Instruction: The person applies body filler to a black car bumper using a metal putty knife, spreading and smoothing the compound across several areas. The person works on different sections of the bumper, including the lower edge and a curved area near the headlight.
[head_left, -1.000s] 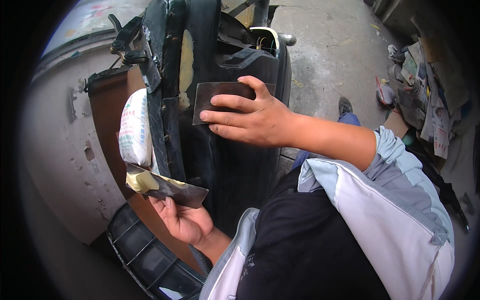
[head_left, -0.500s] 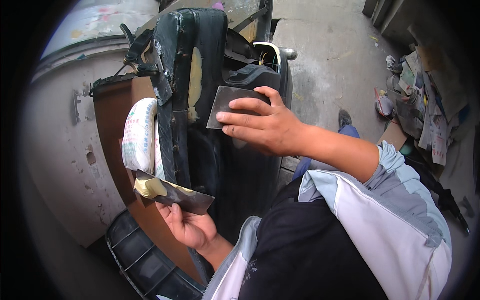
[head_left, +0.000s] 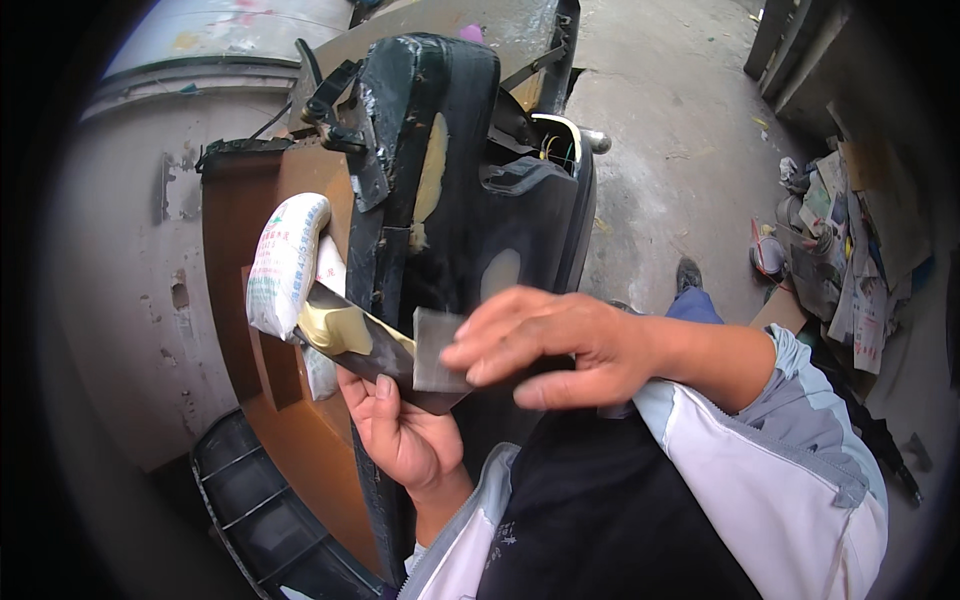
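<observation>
My left hand (head_left: 405,435) grips a dark rectangular plate (head_left: 370,369) bearing creamy yellow paste (head_left: 336,326). My right hand (head_left: 555,350) holds a thin grey spreader (head_left: 434,350), which is against the right part of that plate, its fingers partly curved over the blade. Behind both hands is a large black moulded panel, apparently a bumper (head_left: 530,240), with pale filler patches (head_left: 434,165) on it. A white printed sack (head_left: 285,260) lies just above and left of the plate.
A brown board (head_left: 235,230) and black ribbed panel (head_left: 255,480) lie left, beside a scuffed white panel (head_left: 135,330). A metal bracket (head_left: 335,135) sits atop the left edge. Piled paper and cans (head_left: 850,250) stand right on the concrete floor (head_left: 665,120). My foot (head_left: 689,275) shows below.
My right hand has moved down from the black panel with the spreader onto the plate in my left hand. The view has shifted, uncovering a pale patch on the panel.
</observation>
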